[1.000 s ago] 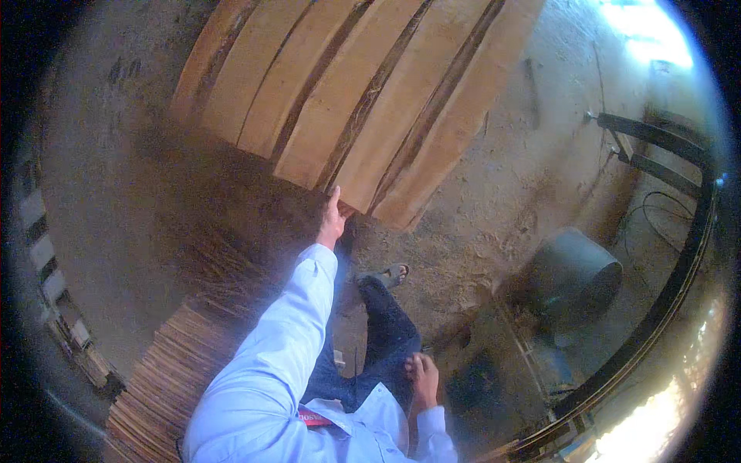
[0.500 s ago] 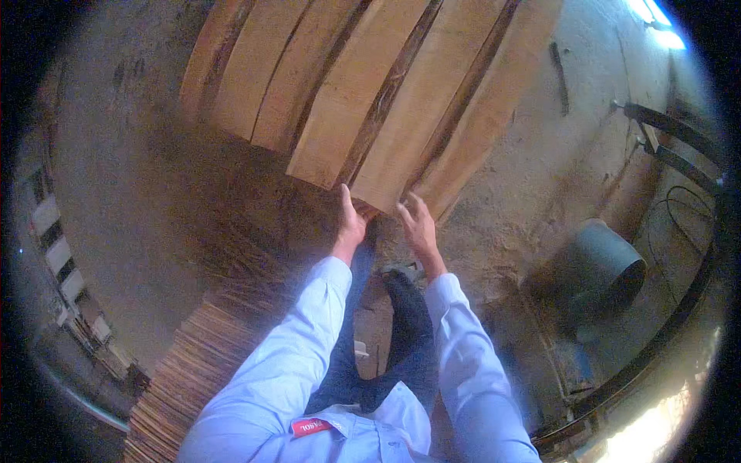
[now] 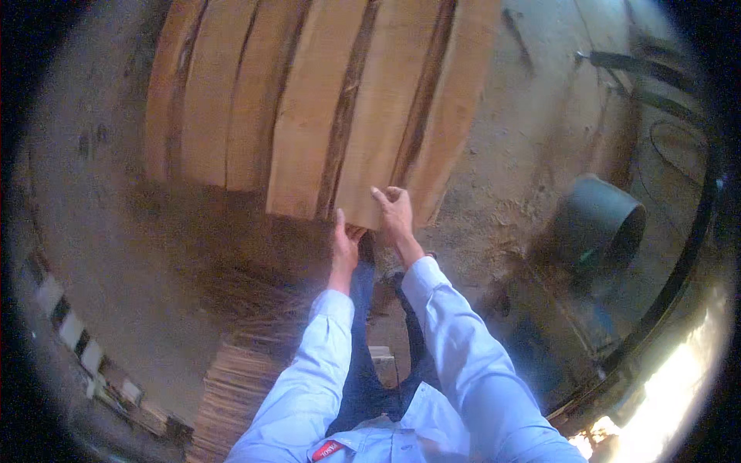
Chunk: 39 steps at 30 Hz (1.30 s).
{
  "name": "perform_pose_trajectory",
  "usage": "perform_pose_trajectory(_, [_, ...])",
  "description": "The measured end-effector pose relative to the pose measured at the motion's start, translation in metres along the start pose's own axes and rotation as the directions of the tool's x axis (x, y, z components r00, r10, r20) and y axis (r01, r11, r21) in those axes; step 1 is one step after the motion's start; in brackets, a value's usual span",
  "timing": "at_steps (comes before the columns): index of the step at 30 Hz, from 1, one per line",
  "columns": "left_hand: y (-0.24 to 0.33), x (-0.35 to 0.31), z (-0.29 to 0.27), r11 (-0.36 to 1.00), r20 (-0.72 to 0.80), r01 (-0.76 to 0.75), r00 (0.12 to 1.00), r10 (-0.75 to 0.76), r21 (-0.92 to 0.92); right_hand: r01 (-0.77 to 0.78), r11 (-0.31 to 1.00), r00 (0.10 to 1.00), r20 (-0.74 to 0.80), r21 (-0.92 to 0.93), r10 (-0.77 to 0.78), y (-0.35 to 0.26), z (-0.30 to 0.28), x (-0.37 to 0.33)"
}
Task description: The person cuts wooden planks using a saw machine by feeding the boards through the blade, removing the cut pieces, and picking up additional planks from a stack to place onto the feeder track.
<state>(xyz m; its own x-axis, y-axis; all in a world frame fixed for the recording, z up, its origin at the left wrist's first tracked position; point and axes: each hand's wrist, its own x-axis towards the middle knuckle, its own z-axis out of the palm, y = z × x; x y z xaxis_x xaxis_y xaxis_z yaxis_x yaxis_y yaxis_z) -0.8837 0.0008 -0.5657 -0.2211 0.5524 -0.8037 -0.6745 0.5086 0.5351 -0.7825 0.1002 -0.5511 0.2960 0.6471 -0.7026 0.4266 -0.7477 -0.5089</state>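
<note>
A waney-edged plank (image 3: 386, 116), second from the right among the side-by-side sawn planks (image 3: 309, 143), has its near end between the person's two hands. The left hand (image 3: 344, 245) is clamped on that plank's near left corner, thumb above and fingers seemingly beneath. The right hand (image 3: 397, 218), low by the hip a second ago and just short of the plank half a second ago, is now over its near right corner; whether those fingers close on the edge, I cannot tell. With that, the hold appears to become two-handed.

What carries the plank is hidden. A dusty earthen-looking floor (image 3: 123, 231) spreads on both sides of it. A bundle of thin wood strips (image 3: 235, 401) lies nearer the person than the plank, to its left; a grey bucket (image 3: 598, 220), apparently tipped, and a dark metal bar (image 3: 648, 73) are well to its right.
</note>
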Motion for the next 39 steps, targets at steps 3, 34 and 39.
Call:
perform_pose_trajectory(3, [0.018, -0.006, 0.003, 0.995, 0.023, -0.097, 0.995, 0.096, 0.02, -0.04, 0.999, 0.999, 0.032, 0.003, 0.04, -0.009, 0.006, -0.004])
perform_pose_trajectory(34, [0.16, -0.162, 0.045, 0.93, 0.238, 0.024, 0.964, -0.118, 0.366, -0.152, 0.89, 0.94, 0.341, 0.429, -0.004, 0.024, -0.369, -0.331])
perform_pose_trajectory(39, [0.159, -0.226, 0.194, 0.952, 0.474, -0.066, 0.876, -0.089, 0.299, 0.036, 0.96, 0.963, 0.247, 0.276, -0.107, 0.104, -0.436, -0.399])
